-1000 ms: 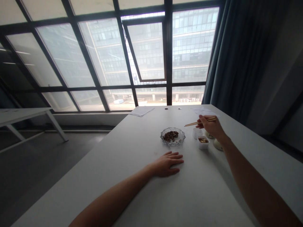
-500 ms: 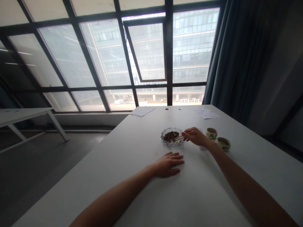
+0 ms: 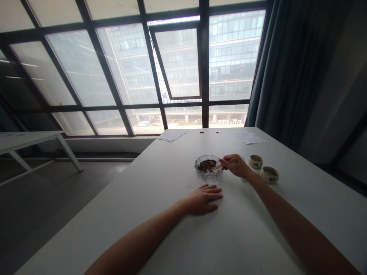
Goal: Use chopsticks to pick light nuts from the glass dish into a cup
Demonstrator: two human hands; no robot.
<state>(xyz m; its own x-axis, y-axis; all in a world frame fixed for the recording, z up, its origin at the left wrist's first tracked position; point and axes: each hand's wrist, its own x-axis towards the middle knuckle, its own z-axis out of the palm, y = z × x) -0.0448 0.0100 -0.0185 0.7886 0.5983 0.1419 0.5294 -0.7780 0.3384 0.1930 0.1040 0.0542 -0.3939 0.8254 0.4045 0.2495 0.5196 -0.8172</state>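
Note:
A clear scalloped glass bowl (image 3: 210, 176) stands on the white table (image 3: 160, 191), holding small dark brown and reddish pieces (image 3: 207, 165) whose kind I cannot make out. My right hand (image 3: 233, 165) is closed around a pair of chopsticks (image 3: 219, 166), just right of the bowl. Their tips reach over the rim to the brown pieces; whether they grip one is too small to tell. Nearer to me, my left hand (image 3: 204, 199) lies flat on the table with its fingers spread, holding nothing.
Right of my right hand stand two pale cups with dark markings, a farther cup (image 3: 255, 161) and a nearer cup (image 3: 269, 175). A clear object (image 3: 244, 180) is partly hidden behind my right wrist. Papers (image 3: 172, 135) and a crumpled sheet (image 3: 249, 137) lie toward the far edge.
My right hand and the chopsticks have shifted slightly, with the tips still over the brown pieces in the bowl. My left hand has stayed in place.

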